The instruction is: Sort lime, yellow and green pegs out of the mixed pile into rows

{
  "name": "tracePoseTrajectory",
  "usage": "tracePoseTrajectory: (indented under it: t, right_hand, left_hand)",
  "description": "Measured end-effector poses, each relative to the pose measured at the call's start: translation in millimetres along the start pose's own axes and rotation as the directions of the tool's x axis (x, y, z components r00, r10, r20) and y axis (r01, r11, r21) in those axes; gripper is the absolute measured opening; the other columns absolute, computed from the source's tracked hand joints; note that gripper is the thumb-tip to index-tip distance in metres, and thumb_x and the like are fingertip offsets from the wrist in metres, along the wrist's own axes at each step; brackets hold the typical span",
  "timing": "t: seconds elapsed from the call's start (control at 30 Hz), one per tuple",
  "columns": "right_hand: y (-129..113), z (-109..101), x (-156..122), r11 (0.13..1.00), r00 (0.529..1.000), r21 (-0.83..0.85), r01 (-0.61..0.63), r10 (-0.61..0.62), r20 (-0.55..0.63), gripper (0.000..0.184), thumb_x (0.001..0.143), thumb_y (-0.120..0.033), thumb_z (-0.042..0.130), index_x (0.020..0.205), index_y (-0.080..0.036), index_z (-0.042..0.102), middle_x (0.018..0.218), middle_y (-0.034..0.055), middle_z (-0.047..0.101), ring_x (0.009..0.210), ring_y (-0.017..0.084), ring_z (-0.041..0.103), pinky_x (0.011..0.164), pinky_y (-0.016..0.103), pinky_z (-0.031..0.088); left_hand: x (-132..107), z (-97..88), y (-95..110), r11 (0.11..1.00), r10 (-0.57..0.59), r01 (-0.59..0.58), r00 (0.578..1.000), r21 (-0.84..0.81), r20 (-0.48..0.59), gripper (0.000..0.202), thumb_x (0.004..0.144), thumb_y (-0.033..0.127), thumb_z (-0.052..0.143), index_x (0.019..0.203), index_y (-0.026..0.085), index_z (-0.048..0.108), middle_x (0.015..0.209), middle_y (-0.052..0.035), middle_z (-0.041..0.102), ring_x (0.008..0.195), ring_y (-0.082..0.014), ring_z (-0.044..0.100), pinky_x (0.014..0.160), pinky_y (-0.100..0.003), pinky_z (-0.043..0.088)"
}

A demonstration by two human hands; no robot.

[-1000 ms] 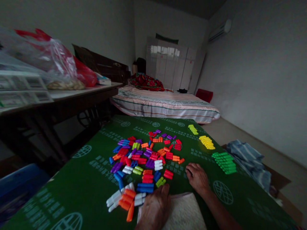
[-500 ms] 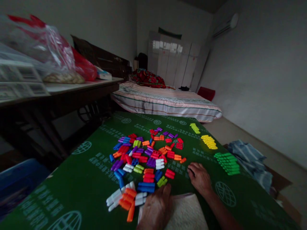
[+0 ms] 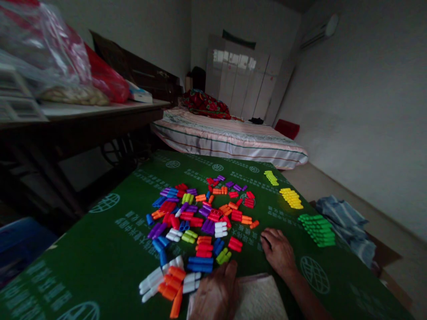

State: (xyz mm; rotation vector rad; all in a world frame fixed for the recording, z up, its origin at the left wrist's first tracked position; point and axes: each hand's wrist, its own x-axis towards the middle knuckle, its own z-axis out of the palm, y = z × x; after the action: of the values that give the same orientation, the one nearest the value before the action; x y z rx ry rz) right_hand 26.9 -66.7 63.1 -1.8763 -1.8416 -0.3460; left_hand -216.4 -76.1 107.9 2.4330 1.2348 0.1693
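My left hand (image 3: 216,291) rests palm down at the table's near edge, partly over a folded beige cloth (image 3: 258,295). Its fingertips point forward, close to a lime-green piece (image 3: 223,256) and a blue piece (image 3: 200,264); nothing shows in its grasp. To the right, my right hand (image 3: 278,250) lies on the green tabletop with its fingers loosely bent and the thumb apart. No object is visible in it. Left of it are red plastic tube pieces (image 3: 235,244). White tube pieces (image 3: 151,283) and orange ones (image 3: 172,282) lie heaped left of my left hand.
Many more coloured tube pieces spread over the green table (image 3: 110,253). Along its right side lie sorted groups: lime (image 3: 271,178), yellow (image 3: 291,198) and green (image 3: 316,230). A striped bed (image 3: 230,135) stands beyond, and a side table (image 3: 110,111) with bags stands left.
The camera view has shifted slightly, so the left side of the scene sits a little further left. Both hands stay in nearly the same place, and no piece has visibly been moved.
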Motion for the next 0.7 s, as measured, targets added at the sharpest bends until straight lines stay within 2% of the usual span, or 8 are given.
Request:
tracePoseTrajectory:
  t: [0.17,0.33,0.4,0.53,0.7]
  right_hand:
    - [-1.5,-0.4,0.1,1.000,1.000,-0.005,-0.012,0.012,0.007,0.023,0.090,-0.022,0.045,0.093,-0.023,0.068,0.102,0.0049,0.069,0.093,0.020,0.059,0.083,0.032,0.045]
    - [-2.2,0.3,0.0,1.000,1.000,-0.003,-0.016,0.016,0.008,0.023,0.090,-0.021,0.046,0.094,-0.023,0.069,0.104,0.0050,0.069,0.094,0.020,0.058,0.084,0.032,0.044]
    - [-2.3,0.7,-0.2,1.000,1.000,-0.002,-0.019,0.019,0.006,0.024,0.091,-0.021,0.045,0.094,-0.024,0.069,0.103,0.0050,0.069,0.094,0.020,0.059,0.083,0.032,0.045]
    - [-2.5,0.7,-0.5,1.000,1.000,0.000,-0.025,0.025,0.003,0.024,0.090,-0.022,0.045,0.094,-0.024,0.069,0.103,0.0048,0.069,0.094,0.020,0.059,0.083,0.032,0.045]
    - [-2.2,0.0,-0.5,1.000,1.000,-0.006,-0.025,0.025,0.006,0.024,0.091,-0.022,0.045,0.095,-0.023,0.069,0.104,0.0048,0.069,0.095,0.020,0.059,0.084,0.032,0.045]
  left_hand:
    - [2.1,18.6,-10.3,0.999,0.040,-0.036,0.987,0.030,-0.158,0.043,0.086,0.011,0.039,0.124,0.024,0.055,0.115,-0.0065,0.068,0.098,-0.0192,0.067,0.082,-0.028,0.055]
    - [3.2,27.8,-15.2,0.999,0.044,-0.038,0.980,0.037,-0.192,0.044,0.086,0.011,0.037,0.124,0.024,0.055,0.115,-0.0063,0.068,0.096,-0.0193,0.068,0.081,-0.028,0.055]
    - [3.0,26.1,-13.7,1.000,0.024,-0.020,0.980,0.022,-0.197,0.043,0.087,0.012,0.037,0.124,0.026,0.054,0.115,-0.0059,0.068,0.096,-0.0186,0.067,0.081,-0.027,0.055]
    - [3.8,20.9,-11.1,1.000,-0.023,0.024,0.994,0.014,-0.109,0.044,0.086,0.013,0.040,0.126,0.024,0.054,0.116,-0.0072,0.067,0.099,-0.0202,0.067,0.084,-0.030,0.055]
    - [2.7,11.3,-7.3,1.000,0.019,-0.019,0.994,-0.001,-0.109,0.043,0.089,0.015,0.033,0.127,0.021,0.052,0.119,-0.0085,0.066,0.101,-0.0222,0.066,0.085,-0.034,0.055]
